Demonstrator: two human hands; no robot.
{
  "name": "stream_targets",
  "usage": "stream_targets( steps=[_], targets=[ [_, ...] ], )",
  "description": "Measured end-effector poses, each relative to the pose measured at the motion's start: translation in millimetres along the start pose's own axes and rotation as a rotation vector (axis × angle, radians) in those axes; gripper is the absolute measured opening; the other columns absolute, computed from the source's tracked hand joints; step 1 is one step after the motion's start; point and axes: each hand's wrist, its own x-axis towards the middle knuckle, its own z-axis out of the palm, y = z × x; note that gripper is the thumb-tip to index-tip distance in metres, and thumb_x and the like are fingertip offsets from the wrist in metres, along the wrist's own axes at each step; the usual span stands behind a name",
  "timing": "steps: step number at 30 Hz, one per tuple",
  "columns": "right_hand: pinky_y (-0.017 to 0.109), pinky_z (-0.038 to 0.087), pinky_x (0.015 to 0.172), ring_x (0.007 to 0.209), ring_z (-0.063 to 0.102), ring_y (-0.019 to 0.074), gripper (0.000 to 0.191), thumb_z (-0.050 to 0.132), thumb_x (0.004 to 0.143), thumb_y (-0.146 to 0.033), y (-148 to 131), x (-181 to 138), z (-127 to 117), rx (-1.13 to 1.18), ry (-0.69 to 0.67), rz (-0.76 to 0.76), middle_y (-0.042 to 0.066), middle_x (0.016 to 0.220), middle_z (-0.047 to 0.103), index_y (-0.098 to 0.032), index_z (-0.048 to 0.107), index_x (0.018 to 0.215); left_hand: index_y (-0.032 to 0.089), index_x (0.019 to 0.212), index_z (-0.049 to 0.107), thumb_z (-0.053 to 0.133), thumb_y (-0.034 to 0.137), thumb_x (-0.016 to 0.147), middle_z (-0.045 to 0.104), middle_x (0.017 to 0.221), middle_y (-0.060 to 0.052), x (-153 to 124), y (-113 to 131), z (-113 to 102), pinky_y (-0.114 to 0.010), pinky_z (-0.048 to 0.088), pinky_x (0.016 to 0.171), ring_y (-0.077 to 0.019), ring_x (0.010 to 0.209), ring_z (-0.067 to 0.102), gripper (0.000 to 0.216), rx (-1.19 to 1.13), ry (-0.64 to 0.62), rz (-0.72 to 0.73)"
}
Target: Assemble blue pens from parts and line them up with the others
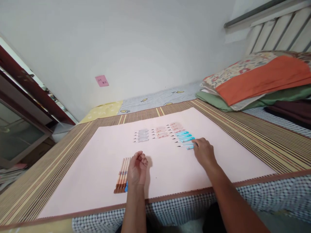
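Right grip (204, 151): narrow, fingers bent together and tips touching the right end of the lowest blue pen (187, 146); I cannot tell whether they pinch it or merely rest there.
Right arm: slants in from the lower right, back of the hand upward.
Left grip (137, 166): fingers loosely curled above the palm; I cannot tell how far they are closed, and nothing shows inside them.
Left arm: rises almost straight from the bottom edge, palm turned up and towards the right.
Lowest blue pen: flat on the sheet (170, 171), its dark tip pointing left, away from the right grip.
Other blue pens (183, 136): just beyond and left of the right grip, stacked in a slanting row, tips leftward.
Pink pens (160, 132): in two groups, one above the blue row, the other left of it.
Grey pens (143, 136): farthest left of the clear-bodied groups, beyond the left grip.
Tan pens (122, 173): side by side, brown ends towards the person, just left of the left grip, which partly hides the row.
Blue piece (126, 186): beside the left wrist, mostly covered.
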Motion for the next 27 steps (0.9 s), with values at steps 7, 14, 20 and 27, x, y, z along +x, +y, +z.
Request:
stream_targets(
  steps=[7, 14, 20, 27],
  targets=[
    [0.035, 0.038, 0.078, 0.093, 0.058, 0.0245, 0.016, 0.052, 0.087, -0.017, -3.7, -0.6, -12.7, 0.021, -0.112, 0.049, 0.008, 0.101, 0.068, -0.019, 0.067, 0.092, 0.01, 0.08, 0.072, 0.074, 0.025, 0.074, 0.061, 0.068, -0.003, 4.4, -3.7, -6.1, -0.019, 0.044, 0.055, -0.0086, 0.056, 0.051, 0.016, 0.039, -0.061, -0.029],
    [0.036, 0.04, 0.084, 0.094, 0.061, 0.0247, 0.027, 0.051, 0.08, -0.007, -7.2, -1.4, -13.1, 0.062, -0.18, -0.034, 0.007, 0.099, 0.072, -0.02, 0.072, 0.092, 0.011, 0.08, 0.071, 0.074, 0.024, 0.075, 0.061, 0.066, -0.003, 1.5, -23.8, -3.0, -0.017, 0.043, 0.053, -0.0076, 0.055, 0.052, 0.014, 0.079, -0.085, -0.099],
    [0.035, 0.044, 0.088, 0.098, 0.061, 0.0224, 0.029, 0.047, 0.083, -0.01, -22.1, -3.4, -16.9, 0.259, -0.16, -0.161, 0.007, 0.106, 0.069, -0.02, 0.07, 0.097, 0.011, 0.084, 0.07, 0.076, 0.028, 0.076, 0.062, 0.068, -0.003, -9.5, -36.2, 11.9, -0.019, 0.044, 0.054, -0.0086, 0.057, 0.054, 0.02, 0.147, -0.149, -0.097],
    [0.031, 0.049, 0.075, 0.084, 0.063, 0.0185, 0.023, 0.051, 0.086, -0.019, -78.9, -15.9, -19.1, 0.78, -0.296, -0.233, 0.005, 0.094, 0.069, -0.02, 0.072, 0.096, 0.012, 0.105, 0.065, 0.082, 0.031, 0.074, 0.067, 0.073, -0.005, -15.2, -43.4, 20.0, -0.02, 0.045, 0.055, -0.0091, 0.057, 0.056, 0.039, 0.267, -0.176, -0.142]
  ],
)
